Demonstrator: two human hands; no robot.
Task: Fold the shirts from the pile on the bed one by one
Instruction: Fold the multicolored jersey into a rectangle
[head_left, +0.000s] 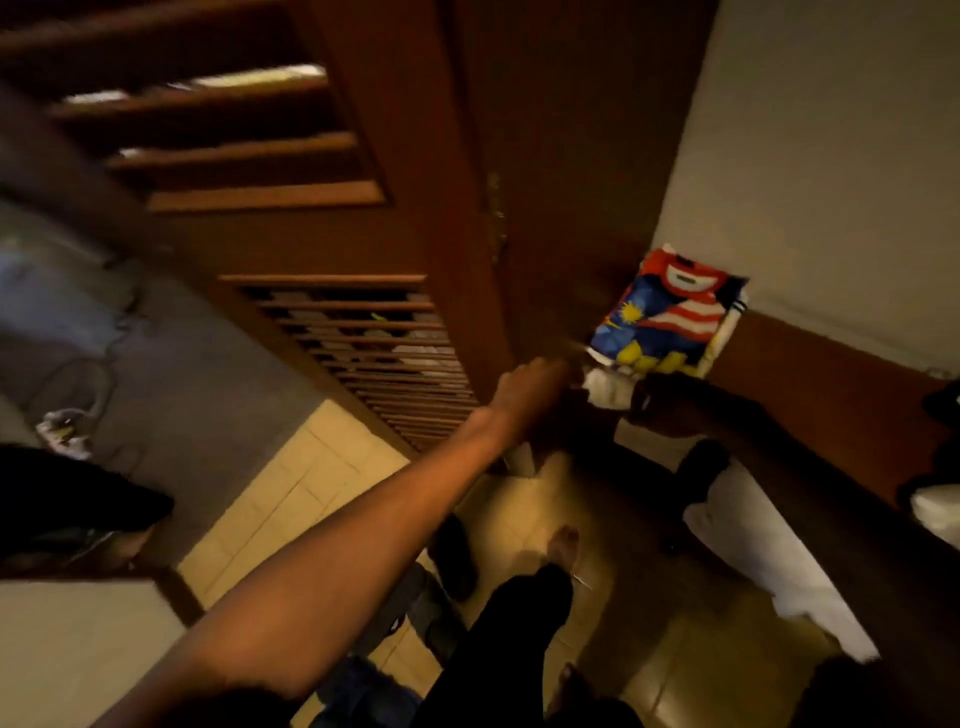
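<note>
A folded shirt patterned in red, blue, yellow and white stripes is held up in front of the wall at the right. My right hand is in shadow and grips it from below, along with some white cloth. My left hand reaches forward to the edge of the brown louvred wardrobe door, and its fingers look curled round that edge. The picture is blurred by motion.
I stand on a pale tiled floor, my feet and dark trousers below. A white sheet lies at the right beside a brown wooden panel. Dark clothing lies at the left, and cables trail on the grey surface.
</note>
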